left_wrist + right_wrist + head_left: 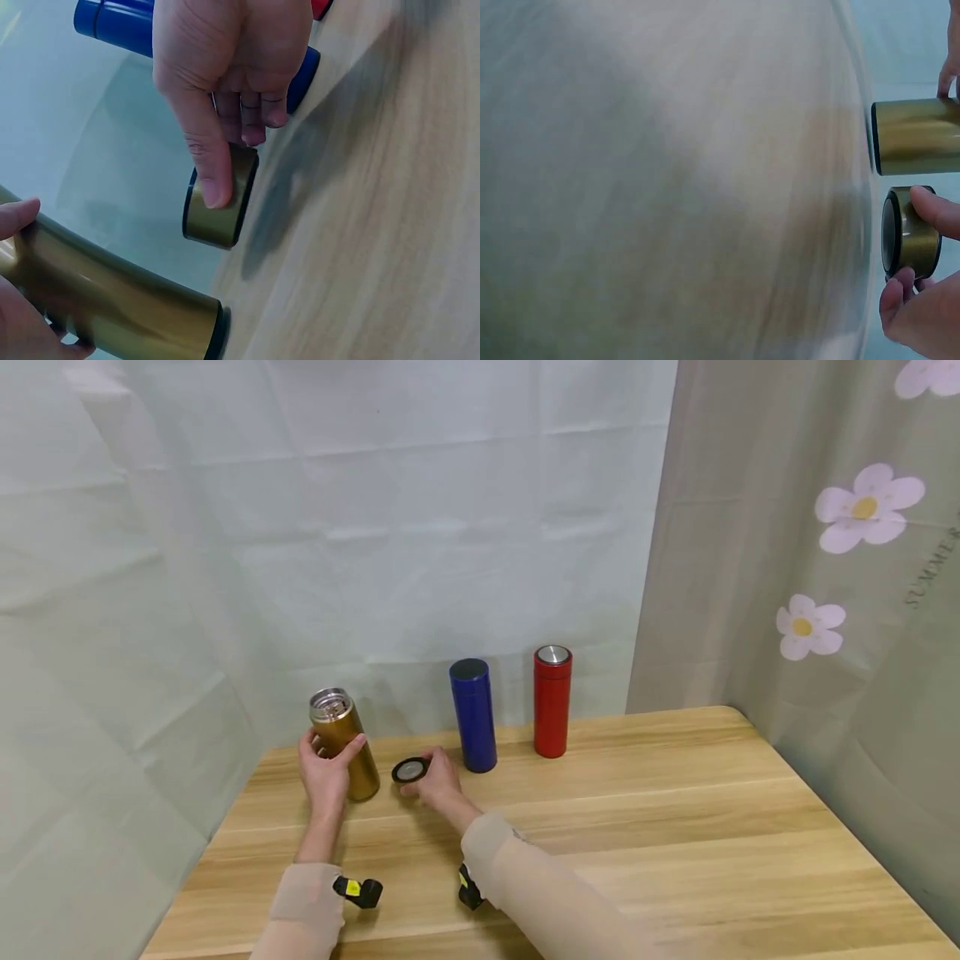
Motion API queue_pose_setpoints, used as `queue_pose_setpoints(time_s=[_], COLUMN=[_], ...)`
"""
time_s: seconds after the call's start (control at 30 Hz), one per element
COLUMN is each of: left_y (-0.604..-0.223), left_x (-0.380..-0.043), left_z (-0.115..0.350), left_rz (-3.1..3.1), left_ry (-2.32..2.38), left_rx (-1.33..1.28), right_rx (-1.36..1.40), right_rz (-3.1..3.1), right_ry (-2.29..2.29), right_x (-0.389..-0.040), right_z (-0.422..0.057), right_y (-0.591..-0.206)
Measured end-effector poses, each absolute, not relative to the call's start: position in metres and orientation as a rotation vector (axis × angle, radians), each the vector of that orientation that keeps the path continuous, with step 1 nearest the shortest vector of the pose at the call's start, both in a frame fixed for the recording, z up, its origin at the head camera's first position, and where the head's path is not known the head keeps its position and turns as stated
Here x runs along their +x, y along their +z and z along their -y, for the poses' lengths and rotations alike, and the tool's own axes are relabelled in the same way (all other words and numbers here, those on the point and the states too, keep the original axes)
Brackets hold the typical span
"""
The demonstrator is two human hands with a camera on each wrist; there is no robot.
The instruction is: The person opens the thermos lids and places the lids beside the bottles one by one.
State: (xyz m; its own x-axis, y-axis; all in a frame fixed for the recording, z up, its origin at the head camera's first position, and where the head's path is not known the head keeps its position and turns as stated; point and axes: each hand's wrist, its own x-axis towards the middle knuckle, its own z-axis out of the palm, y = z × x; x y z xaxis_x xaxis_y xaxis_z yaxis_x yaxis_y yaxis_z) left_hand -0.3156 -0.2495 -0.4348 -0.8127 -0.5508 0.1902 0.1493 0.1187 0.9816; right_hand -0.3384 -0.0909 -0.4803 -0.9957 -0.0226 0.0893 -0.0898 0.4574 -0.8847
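A gold thermos bottle (358, 768) stands on the table with its steel mouth uncovered. My left hand (326, 777) grips its upper body, thumb on the right side and fingers round the left. Just right of the bottle, my right hand (440, 783) pinches a gold lid (217, 214) with black rims between thumb and fingers. In the head view the lid's round grey face points up. The right wrist view shows the lid beside the lower part of the bottle (915, 139), a small gap between them. In the left wrist view the lid's shadow falls on the tabletop close by.
A blue thermos (474, 718) stands just behind and right of my right hand. Farther right is a red thermos (552, 710) with a silver-topped lid. The wooden table (675, 827) meets a pale cloth (450, 527) at its back and a flowered curtain (720, 568) on the right.
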Motion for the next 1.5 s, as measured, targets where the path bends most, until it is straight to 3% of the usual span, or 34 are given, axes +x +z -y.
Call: queue_pose_setpoints(time_s=[0.47,0.83,1.5], left_y=[-0.443,-0.445,-0.439], left_x=[-0.307,-0.307,-0.300], left_z=[0.249,0.251,0.240], left_rz=[1.982,1.986,1.832], left_ry=[-1.718,-1.707,-1.322], left_rx=[0.326,0.348,0.328], right_rx=[0.227,0.174,0.476], right_rz=[2.705,2.705,2.580], right_ry=[1.490,1.590,1.750], right_x=[-0.336,-0.332,-0.323], right_z=[0.090,0.092,0.066], right_y=[-0.490,-0.483,-0.456])
